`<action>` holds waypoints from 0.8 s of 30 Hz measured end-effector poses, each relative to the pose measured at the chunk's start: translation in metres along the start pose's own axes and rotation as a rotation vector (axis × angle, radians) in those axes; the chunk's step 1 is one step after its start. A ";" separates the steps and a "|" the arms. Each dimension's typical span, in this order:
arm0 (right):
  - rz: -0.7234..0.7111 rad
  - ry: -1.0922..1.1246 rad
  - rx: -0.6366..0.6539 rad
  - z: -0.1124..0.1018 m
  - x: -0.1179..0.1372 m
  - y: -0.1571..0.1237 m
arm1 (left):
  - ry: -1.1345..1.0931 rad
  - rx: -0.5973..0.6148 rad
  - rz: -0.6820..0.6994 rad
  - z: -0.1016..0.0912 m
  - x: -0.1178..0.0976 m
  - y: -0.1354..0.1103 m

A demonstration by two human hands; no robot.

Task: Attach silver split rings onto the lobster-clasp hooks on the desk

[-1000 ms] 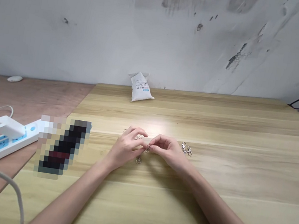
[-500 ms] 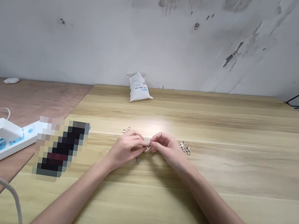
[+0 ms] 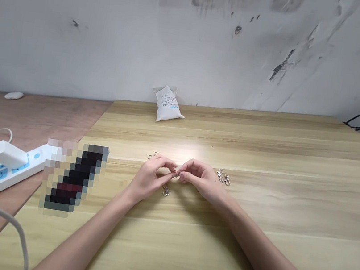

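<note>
My left hand (image 3: 149, 178) and my right hand (image 3: 202, 179) meet at mid-table, each in a pinch. Between their fingertips is a small silver metal piece (image 3: 177, 174), mostly covered; whether it is a ring, a clasp or both joined I cannot tell. Just below my left fingers lies a silver swivel clasp with a ring (image 3: 166, 191), partly hidden. Two thin metal rings (image 3: 152, 155) rest beyond my left knuckles. To the right of my right hand sit several silver swivel clasps (image 3: 223, 177) close together.
A white printed packet (image 3: 168, 105) stands near the wall at the back. On the left are a blurred dark object (image 3: 75, 178) and a white power strip (image 3: 36, 158) with chargers plugged in. A grey cable (image 3: 11, 219) curves across the lower left.
My left index finger has lifted and bent away from the metal piece, while the thumb stays near it. The right hand keeps nearly the same pinch.
</note>
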State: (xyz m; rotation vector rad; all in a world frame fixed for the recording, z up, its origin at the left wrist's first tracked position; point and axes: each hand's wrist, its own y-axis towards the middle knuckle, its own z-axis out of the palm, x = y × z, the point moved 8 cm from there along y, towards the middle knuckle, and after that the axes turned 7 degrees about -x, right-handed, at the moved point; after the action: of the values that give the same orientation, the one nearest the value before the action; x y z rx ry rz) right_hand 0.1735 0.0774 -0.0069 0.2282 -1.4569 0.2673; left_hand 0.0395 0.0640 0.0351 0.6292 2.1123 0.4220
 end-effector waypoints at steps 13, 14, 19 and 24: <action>-0.181 -0.293 -0.053 -0.007 0.019 -0.005 | 0.064 -0.098 0.019 -0.009 0.000 0.002; -0.261 -0.411 -0.072 -0.007 0.022 -0.006 | 0.105 -0.114 0.034 -0.011 0.000 0.002; -0.601 -0.955 -0.068 0.004 0.030 -0.012 | 0.343 -0.124 0.095 -0.014 -0.001 0.001; -0.603 -1.144 -0.022 0.009 0.023 -0.011 | 0.432 -0.111 0.089 -0.014 0.002 0.001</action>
State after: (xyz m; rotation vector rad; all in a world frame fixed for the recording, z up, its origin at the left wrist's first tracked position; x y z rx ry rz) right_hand 0.1710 0.0655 0.0169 0.8803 -2.4052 -0.4605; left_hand 0.0274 0.0649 0.0425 0.6085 2.4497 0.7769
